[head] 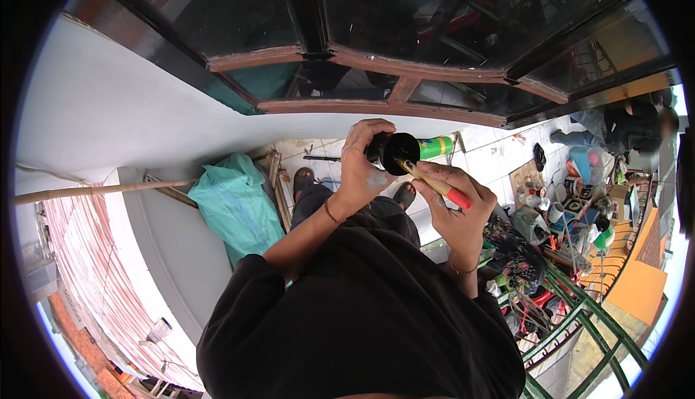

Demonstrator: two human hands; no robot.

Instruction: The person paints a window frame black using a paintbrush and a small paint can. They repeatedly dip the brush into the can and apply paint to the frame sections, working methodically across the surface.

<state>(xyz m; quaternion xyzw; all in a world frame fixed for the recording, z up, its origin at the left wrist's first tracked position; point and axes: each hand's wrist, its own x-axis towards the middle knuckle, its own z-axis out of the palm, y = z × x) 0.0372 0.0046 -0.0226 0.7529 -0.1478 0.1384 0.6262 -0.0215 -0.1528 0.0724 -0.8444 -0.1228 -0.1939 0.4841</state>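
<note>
My left hand (362, 168) is closed around a small black cup-like container (400, 153), whose open mouth is tilted towards my right side. Between the thumb and fingers of my right hand (461, 203) is a paintbrush (440, 184) with a pale wooden handle and a red end. The brush's far end rests at the container's rim or just inside; its bristles are hidden. Pale smears mark my left palm. In front of me stands a window frame (380, 107) with reddish-brown strips, black bars and dark glass.
A teal plastic sack (239, 203) leans by the wall on the left. Beyond my hands a green cylinder (436, 147) is on the tiled floor. To the right are a green metal railing (589, 312), cluttered jars and tubs (575, 203), and another person (632, 127) farther back.
</note>
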